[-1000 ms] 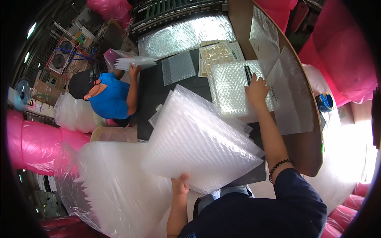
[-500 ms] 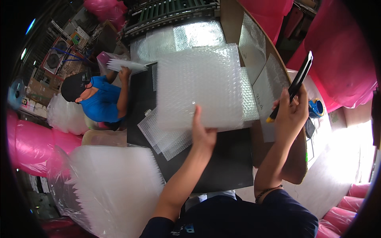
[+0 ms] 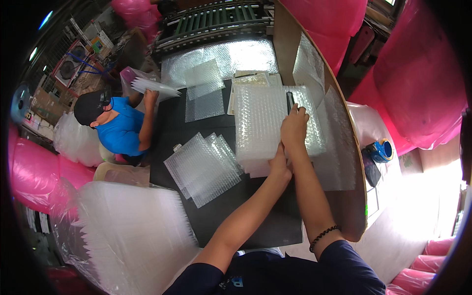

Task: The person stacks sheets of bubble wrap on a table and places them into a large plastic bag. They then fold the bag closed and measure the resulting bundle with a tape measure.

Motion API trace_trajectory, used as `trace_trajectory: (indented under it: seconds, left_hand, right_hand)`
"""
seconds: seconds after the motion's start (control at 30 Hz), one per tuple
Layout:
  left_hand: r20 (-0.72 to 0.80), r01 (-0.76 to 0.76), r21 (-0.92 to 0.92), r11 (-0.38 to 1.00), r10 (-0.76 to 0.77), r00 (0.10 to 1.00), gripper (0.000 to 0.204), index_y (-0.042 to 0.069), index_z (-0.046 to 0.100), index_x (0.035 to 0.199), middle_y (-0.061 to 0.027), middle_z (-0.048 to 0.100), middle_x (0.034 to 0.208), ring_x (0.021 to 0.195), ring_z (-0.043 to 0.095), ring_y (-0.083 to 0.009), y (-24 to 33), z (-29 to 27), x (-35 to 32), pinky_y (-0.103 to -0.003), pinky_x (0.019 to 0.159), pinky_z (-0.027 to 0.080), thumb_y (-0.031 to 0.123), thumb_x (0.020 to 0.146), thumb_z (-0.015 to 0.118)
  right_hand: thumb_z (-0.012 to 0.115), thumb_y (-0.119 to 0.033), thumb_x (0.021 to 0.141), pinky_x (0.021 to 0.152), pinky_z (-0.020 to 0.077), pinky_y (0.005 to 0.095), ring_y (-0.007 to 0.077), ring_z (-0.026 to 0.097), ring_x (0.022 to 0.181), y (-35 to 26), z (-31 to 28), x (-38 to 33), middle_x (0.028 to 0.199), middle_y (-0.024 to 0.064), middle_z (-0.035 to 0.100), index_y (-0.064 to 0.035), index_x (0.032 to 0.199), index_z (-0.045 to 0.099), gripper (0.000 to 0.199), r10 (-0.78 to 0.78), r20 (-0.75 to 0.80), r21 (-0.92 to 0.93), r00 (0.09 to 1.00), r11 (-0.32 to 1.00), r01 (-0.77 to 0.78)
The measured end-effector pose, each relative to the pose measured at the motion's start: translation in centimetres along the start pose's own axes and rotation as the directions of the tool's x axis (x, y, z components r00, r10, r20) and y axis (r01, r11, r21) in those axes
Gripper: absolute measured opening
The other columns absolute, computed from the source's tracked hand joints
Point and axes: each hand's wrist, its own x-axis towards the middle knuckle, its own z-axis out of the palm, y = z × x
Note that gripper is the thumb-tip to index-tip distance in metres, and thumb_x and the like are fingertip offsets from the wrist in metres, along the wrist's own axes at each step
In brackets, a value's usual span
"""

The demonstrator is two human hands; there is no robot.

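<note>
A thick stack of clear bubble wrap sheets [image 3: 258, 120] is at the right side of the dark tabletop, beside the upright board. My left hand [image 3: 280, 166] is closed on its near edge, with some fingers hidden beneath. My right hand [image 3: 295, 129] wraps around a black utility knife [image 3: 290, 102] and is over the right part of the stack. The wrists nearly cross. Several loose bubble wrap pieces [image 3: 201, 167] overlap on the table left of my hands. Two more bubble wrap sheets [image 3: 205, 101] lie farther back.
A brown board [image 3: 359, 196] walls off the right side. Beyond it sits a blue tape roll [image 3: 382, 150]. At the lower left is a large bagged pile of white sheets [image 3: 135, 231]. A co-worker in blue [image 3: 123, 123] holds white sheets [image 3: 157, 87]. Rollers [image 3: 216, 22] stand at the back.
The bubble wrap stack has moved right and nearer the board, uncovering papers and sheets behind it. My right hand has brought the knife left, from beyond the board to over the stack.
</note>
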Motion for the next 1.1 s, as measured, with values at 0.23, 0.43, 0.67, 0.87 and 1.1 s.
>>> trace_trajectory:
  seconds: [0.23, 0.43, 0.67, 0.87, 1.1]
  left_hand:
    - [0.385, -0.409, 0.862, 0.299, 0.138, 0.913, 0.059, 0.003, 0.046, 0.125, -0.0121, 0.052, 0.120, 0.119, 0.043, -0.0213, 12.7, -0.7, -9.4, -0.035, 0.092, 0.042, 0.041, 0.084, 0.062]
    - [0.191, -0.310, 0.940, 0.139, 0.537, 0.821, 0.110, -0.006, 0.009, 0.140, -0.0296, 0.031, 0.136, 0.126, 0.035, -0.0376, 14.5, -0.3, 0.4, -0.040, 0.104, 0.029, 0.043, 0.067, 0.075]
    - [0.239, -0.356, 0.917, 0.178, 0.470, 0.850, 0.087, -0.003, 0.017, 0.140, -0.0247, 0.030, 0.140, 0.129, 0.031, -0.0337, 13.8, -0.8, 0.4, -0.038, 0.105, 0.028, 0.043, 0.082, 0.062]
    - [0.039, -0.378, 0.806, 0.456, 0.596, 0.802, 0.056, 0.000, 0.032, 0.136, -0.0189, 0.038, 0.137, 0.130, 0.033, -0.0274, 11.3, -13.9, -7.3, -0.034, 0.106, 0.024, 0.037, 0.095, 0.042]
    - [-0.338, 0.061, 0.863, 0.502, 0.482, 0.808, 0.040, -0.002, 0.052, 0.116, -0.0160, 0.062, 0.106, 0.097, 0.061, -0.0212, -5.0, -39.9, -19.6, -0.031, 0.086, 0.047, 0.025, 0.088, 0.060]
  right_hand:
    - [0.044, 0.002, 0.083, 0.087, 0.0457, 0.0389, 0.0358, 0.045, 0.101, 1.2, 0.9, 0.0, 0.118, 0.0215, 0.044, 0.0143, 0.124, 0.037, 0.044, 0.053, 0.084, -0.052, 0.995, 0.997, -0.049]
    - [0.044, -0.001, 0.083, 0.089, 0.0429, 0.0392, 0.0358, 0.046, 0.103, 0.0, -0.9, 0.7, 0.117, 0.0221, 0.044, 0.0137, 0.124, 0.040, 0.044, 0.075, 0.112, -0.077, 0.991, 0.995, -0.067]
    - [0.055, -0.017, 0.085, 0.092, 0.0345, 0.0477, 0.0325, 0.043, 0.112, 1.9, 0.5, -0.4, 0.126, 0.0175, 0.042, -0.0032, 0.129, 0.044, 0.047, 0.023, -0.018, -0.394, 1.000, 0.919, -0.028]
    - [0.062, -0.004, 0.075, 0.090, 0.0388, 0.0429, 0.0338, 0.047, 0.108, -8.4, -2.1, -5.2, 0.120, 0.0187, 0.047, -0.0035, 0.125, 0.048, 0.052, -0.376, -0.231, 0.249, 0.897, 0.869, 0.428]
    - [0.073, -0.022, 0.069, 0.097, 0.0369, 0.0457, 0.0334, 0.037, 0.124, -21.0, 20.2, -11.6, 0.135, 0.0181, 0.036, -0.0080, 0.136, 0.033, 0.079, -0.672, 0.237, 0.655, 0.702, 0.644, 0.395]
